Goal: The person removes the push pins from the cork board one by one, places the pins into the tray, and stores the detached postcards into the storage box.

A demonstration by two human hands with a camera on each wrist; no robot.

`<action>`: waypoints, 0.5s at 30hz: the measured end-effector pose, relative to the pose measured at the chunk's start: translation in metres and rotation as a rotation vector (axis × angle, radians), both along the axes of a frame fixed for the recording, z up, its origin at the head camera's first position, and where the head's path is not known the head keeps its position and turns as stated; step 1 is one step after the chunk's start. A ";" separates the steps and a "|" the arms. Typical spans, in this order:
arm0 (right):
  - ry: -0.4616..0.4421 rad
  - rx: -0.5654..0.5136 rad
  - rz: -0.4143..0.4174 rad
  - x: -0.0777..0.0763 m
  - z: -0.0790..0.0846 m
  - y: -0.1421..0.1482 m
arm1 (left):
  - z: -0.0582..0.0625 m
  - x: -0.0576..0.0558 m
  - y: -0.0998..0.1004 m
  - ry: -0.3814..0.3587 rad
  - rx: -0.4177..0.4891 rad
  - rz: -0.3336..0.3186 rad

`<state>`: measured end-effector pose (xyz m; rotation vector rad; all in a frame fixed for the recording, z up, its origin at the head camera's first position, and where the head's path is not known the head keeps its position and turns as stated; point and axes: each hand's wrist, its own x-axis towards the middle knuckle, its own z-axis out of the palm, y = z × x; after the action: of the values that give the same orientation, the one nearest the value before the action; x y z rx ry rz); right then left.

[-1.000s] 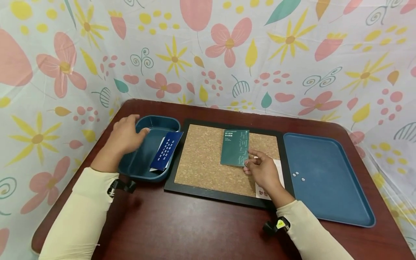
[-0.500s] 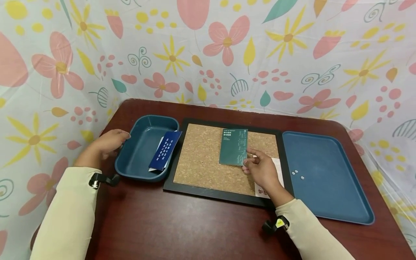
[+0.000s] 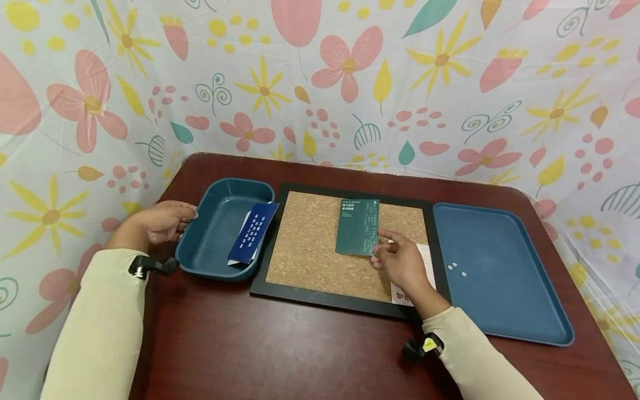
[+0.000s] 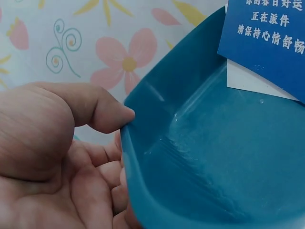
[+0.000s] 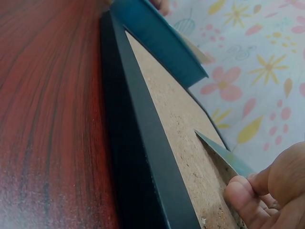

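At the tub's left side, my left hand (image 3: 162, 222) grips the rim of the blue plastic tub (image 3: 207, 241). In the left wrist view the thumb (image 4: 112, 114) lies on the rim, with the fingers curled against the outer wall. A dark blue card (image 3: 254, 233) with white writing leans in the tub over paler cards. My right hand (image 3: 402, 264) pinches a green card (image 3: 356, 225) by its lower right corner, above the cork board (image 3: 310, 250). The right wrist view shows this card (image 5: 221, 155) tilted, its near edge raised off the cork.
A pale card (image 3: 401, 295) with dark red writing lies on the board's right side, partly hidden by my right hand. Further right, a flat blue tray (image 3: 505, 266) holds several small white pieces (image 3: 463, 274). Floral cloth (image 3: 320, 89) hangs behind the brown table (image 3: 280, 350).
My left hand has moved from over the tub to its left rim and gripped it. The right hand and green card have barely moved.
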<state>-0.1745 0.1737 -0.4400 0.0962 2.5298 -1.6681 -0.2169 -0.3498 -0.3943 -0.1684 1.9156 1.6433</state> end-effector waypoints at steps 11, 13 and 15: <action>0.013 -0.121 -0.004 0.007 0.009 -0.009 | 0.000 -0.001 -0.005 -0.011 0.036 -0.016; 0.012 -0.148 0.001 0.009 0.011 -0.012 | 0.000 -0.001 -0.005 -0.008 0.036 -0.016; 0.010 -0.172 0.002 0.010 0.014 -0.015 | 0.001 -0.001 -0.005 -0.006 0.038 -0.018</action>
<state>-0.1643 0.1584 -0.4262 0.0714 2.3796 -1.8805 -0.2182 -0.3547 -0.3936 -0.1398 1.8747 1.6641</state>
